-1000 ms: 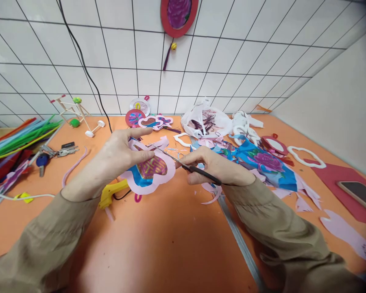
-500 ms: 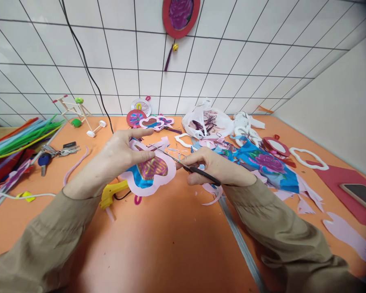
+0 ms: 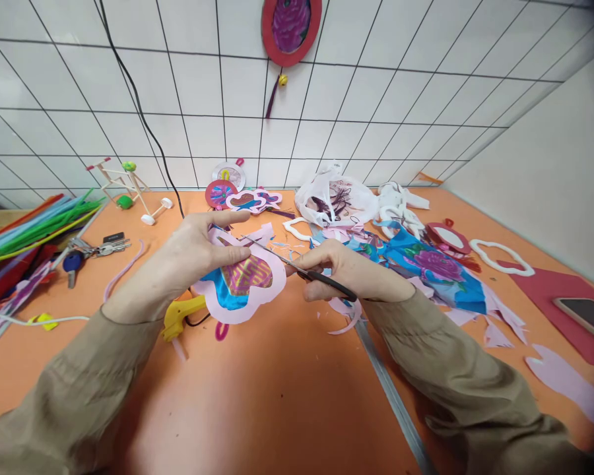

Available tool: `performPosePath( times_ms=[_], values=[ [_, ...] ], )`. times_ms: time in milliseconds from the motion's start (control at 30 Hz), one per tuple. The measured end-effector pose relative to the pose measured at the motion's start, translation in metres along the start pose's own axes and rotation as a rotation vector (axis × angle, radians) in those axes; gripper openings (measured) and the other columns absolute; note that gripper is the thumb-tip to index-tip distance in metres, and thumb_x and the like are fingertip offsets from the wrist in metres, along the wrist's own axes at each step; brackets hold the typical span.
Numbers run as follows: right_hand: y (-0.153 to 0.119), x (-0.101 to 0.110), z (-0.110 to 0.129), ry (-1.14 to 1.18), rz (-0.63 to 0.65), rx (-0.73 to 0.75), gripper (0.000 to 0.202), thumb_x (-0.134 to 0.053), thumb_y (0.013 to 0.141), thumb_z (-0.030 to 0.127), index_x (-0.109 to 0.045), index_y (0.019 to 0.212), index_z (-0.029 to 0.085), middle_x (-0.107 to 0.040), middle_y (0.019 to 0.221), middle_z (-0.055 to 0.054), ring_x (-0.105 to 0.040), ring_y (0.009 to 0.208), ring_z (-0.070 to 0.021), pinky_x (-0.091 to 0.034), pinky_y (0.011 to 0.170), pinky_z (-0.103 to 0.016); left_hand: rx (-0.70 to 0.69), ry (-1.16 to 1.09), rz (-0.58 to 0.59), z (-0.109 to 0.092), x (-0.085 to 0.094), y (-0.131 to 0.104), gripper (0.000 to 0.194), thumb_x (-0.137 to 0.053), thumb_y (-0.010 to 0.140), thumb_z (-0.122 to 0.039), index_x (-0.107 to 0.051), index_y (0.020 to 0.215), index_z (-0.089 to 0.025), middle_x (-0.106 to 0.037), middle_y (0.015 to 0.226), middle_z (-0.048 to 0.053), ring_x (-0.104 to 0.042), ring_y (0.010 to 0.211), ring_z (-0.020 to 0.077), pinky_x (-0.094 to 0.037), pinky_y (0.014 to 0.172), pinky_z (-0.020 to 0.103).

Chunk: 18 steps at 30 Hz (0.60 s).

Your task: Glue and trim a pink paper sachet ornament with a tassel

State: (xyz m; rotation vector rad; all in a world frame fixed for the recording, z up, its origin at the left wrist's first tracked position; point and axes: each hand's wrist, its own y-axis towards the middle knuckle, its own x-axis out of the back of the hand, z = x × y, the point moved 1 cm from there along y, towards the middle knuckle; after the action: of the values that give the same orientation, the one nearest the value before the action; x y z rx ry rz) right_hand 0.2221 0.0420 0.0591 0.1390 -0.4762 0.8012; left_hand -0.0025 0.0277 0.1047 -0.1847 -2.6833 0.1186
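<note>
Between the thumb and fingers of my left hand (image 3: 193, 254) is a scalloped paper cutout (image 3: 250, 274), with a pink border around blue and gold-patterned purple fabric. My right hand (image 3: 339, 270) grips a pair of scissors (image 3: 321, 280) with black handles. Their blades reach left across the upper edge of the cutout, where a strip of pink paper sticks up. How far the blades are parted is hard to see. A yellow glue gun (image 3: 183, 315) lies under my left wrist, partly hidden.
Finished ornaments (image 3: 222, 193) lie by the tiled wall, beside a white plastic bag (image 3: 334, 198). Blue floral fabric (image 3: 433, 264) and pink scraps spread to the right. A phone (image 3: 587, 320) rests on red sheet. Keys (image 3: 99, 247) and pipe cleaners (image 3: 34, 227) are at left.
The cutout has tilted slightly, its lower edge sitting a little lower. Both hands keep nearly the same place and grip, and the view has shifted very slightly.
</note>
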Motion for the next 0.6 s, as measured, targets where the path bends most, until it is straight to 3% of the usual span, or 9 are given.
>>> performPosePath(
  times_ms=[200,300,400,600],
  values=[
    [0.0004,-0.0001,-0.0019,0.017,0.008,0.020,0.034,-0.069,0.070,0.037,-0.071,0.092,0.011,-0.043,0.053,0.005,-0.035,0.049,-0.0067,-0.027,0.044,-0.021,0.021,0.009,-0.004,0.0008,0.0001,-0.0017,0.064,-0.078,0.065,-0.026,-0.063,0.126,-0.022,-0.067,0.058,-0.001,-0.061,0.049,0.0153,-0.042,0.041,0.021],
    [0.0016,-0.0005,-0.0009,0.008,0.031,0.081,0.018,-0.066,0.070,0.030,-0.067,0.073,0.013,-0.040,0.056,0.005,-0.034,0.053,-0.0066,-0.029,0.046,-0.020,0.012,0.015,0.027,0.0011,0.0003,-0.0024,0.064,-0.078,0.066,-0.030,-0.061,0.128,-0.023,-0.068,0.062,0.000,-0.063,0.052,0.0160,-0.044,0.044,0.021],
    [0.0027,-0.0012,0.0013,0.003,0.051,0.119,0.018,-0.064,0.070,0.025,-0.055,0.058,0.015,-0.039,0.056,0.005,-0.033,0.054,-0.0060,-0.029,0.047,-0.020,-0.012,0.038,0.027,0.0000,0.0005,-0.0035,0.063,-0.077,0.067,-0.029,-0.062,0.128,-0.024,-0.068,0.062,0.000,-0.064,0.054,0.0170,-0.046,0.045,0.022],
    [0.0018,-0.0019,0.0036,-0.014,0.067,0.091,0.017,-0.062,0.068,0.018,-0.049,0.057,0.016,-0.045,0.057,0.004,-0.038,0.054,-0.0066,-0.030,0.047,-0.020,-0.100,0.079,-0.004,-0.0014,-0.0017,-0.0061,0.060,-0.076,0.066,-0.024,-0.064,0.125,-0.021,-0.064,0.054,-0.002,-0.059,0.047,0.0144,-0.041,0.039,0.020]
  ],
)
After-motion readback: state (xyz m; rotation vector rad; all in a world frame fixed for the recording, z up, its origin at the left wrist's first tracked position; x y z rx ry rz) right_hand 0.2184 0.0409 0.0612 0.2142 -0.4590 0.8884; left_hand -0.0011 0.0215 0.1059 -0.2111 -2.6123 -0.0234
